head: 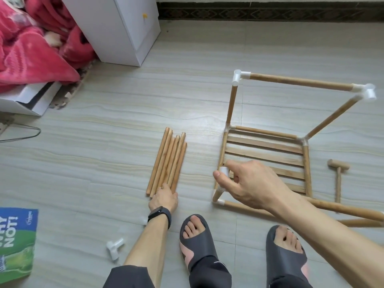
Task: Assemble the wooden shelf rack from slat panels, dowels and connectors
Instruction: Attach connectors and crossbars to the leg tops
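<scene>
— Largest thing first, please?
— Half-built rack frame (301, 81), standing on the floor (104, 142) at the right. Carries a slat panel (264, 155) low down, lying flat inside dowel rails, and two posts at the far side that go up to a top rail. Probably set so close to the feet to keep every corner within reach.
— And next in size?
— Bundle of loose dowels (168, 161), lying side by side to the left of the frame, well apart from it. Seems laid parallel so as to take one without searching. Then a small wooden mallet (338, 175) on the floor, just right of the frame and untouched. Likely kept there for tapping the joints tight.
— And the right hand (249, 183)?
— Comes in from the right, back of the hand up, over the near left corner of the frame. Pinches a white connector (224, 171) between thumb and fingers. Hard to tell whether seated on a dowel end or only held above it. Judged as the step of fitting that corner.
— And the left hand (164, 198)?
— Stretched forward, palm down, fingers straight and resting on the near ends of the dowels. Grips nothing, as far as visible. Looks ready to choose the next post.
— Anything smaller?
— One spare connector (115, 247) on the floor, near the left forearm.
</scene>
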